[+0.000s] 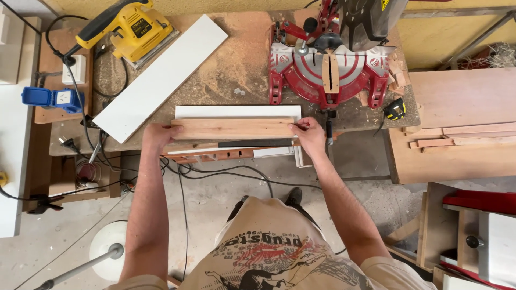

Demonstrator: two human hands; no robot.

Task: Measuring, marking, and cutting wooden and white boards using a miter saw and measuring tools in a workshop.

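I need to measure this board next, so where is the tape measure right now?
In the head view, the yellow-and-black tape measure lies on the workbench at its right edge, just right of the red miter saw, beyond the right hand.

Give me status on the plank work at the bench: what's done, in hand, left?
Done, it seems: sawdust covers the bench and offcuts lie by the red mitre saw. In hand: the left hand and right hand grip the ends of a wooden plank lying on a white board. Left: the plank is not at the saw; any marking is too small to tell.
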